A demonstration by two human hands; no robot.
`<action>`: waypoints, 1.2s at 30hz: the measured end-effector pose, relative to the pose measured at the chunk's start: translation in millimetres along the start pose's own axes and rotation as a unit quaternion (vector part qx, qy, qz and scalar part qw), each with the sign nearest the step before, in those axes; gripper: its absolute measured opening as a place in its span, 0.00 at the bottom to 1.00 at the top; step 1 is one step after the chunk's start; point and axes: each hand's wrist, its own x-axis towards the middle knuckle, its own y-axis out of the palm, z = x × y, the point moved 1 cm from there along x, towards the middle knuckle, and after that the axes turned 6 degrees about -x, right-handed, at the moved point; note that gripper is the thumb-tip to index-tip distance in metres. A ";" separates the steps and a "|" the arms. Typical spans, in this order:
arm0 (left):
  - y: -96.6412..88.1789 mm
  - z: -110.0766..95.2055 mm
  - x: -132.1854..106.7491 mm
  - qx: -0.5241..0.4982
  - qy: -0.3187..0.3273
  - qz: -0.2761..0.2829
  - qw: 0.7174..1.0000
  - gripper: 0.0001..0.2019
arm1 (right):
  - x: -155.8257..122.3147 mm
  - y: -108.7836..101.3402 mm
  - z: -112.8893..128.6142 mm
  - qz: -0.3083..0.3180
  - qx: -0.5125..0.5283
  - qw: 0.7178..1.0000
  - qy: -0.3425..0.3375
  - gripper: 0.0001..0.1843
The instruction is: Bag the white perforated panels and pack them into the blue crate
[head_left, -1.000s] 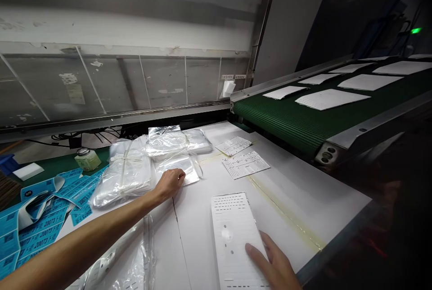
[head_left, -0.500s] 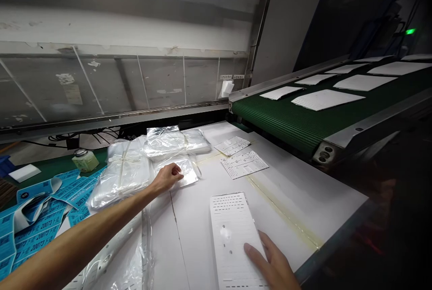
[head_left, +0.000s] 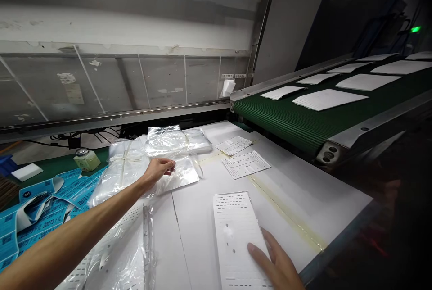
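My left hand [head_left: 157, 169] reaches across the white work table [head_left: 205, 218] and pinches the edge of a transparent plastic bag [head_left: 180, 175]. Beside that hand lies a strapped bundle of plastic bags [head_left: 123, 175], with more flat bags [head_left: 165, 140] behind it. My right hand [head_left: 275, 265] rests its fingers on the lower edge of a long white perforated panel [head_left: 234, 231]. Under my left forearm, a similar perforated panel lies inside a transparent bag [head_left: 116, 254].
Two printed perforated sheets [head_left: 245, 165] lie on the table. Blue printed labels [head_left: 33, 231] and a small bottle [head_left: 87, 160] sit to the left. On the right, a green conveyor belt [head_left: 286, 119] carries several white sheets. The table's front edge runs along the lower right.
My left hand has moved left and slightly up, drawing the transparent bag's edge with it. The bagged panel under my forearm shows more. My right hand has barely moved.
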 end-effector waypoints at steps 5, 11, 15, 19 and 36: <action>-3.3 -15.6 -3.1 0.019 0.027 -0.049 0.998 0.17 | -3.2 3.4 2.4 -0.063 -0.048 0.995 -0.053 0.43; 23.7 -7.1 -18.9 0.069 0.038 0.021 0.997 0.13 | 0.9 2.0 -3.3 -0.056 -0.096 0.992 -0.061 0.33; 42.6 -16.7 -25.4 0.044 0.026 0.063 0.997 0.14 | 2.9 0.1 -8.5 -0.066 -0.095 0.990 -0.079 0.32; 50.7 -45.6 -45.6 -0.034 0.009 0.112 0.993 0.15 | 0.2 3.1 -6.7 -0.074 -0.077 0.990 -0.094 0.29; 104.6 -54.2 -157.3 -0.258 -0.071 0.216 0.939 0.10 | -33.4 37.7 55.4 -0.080 -0.362 0.877 -0.308 0.14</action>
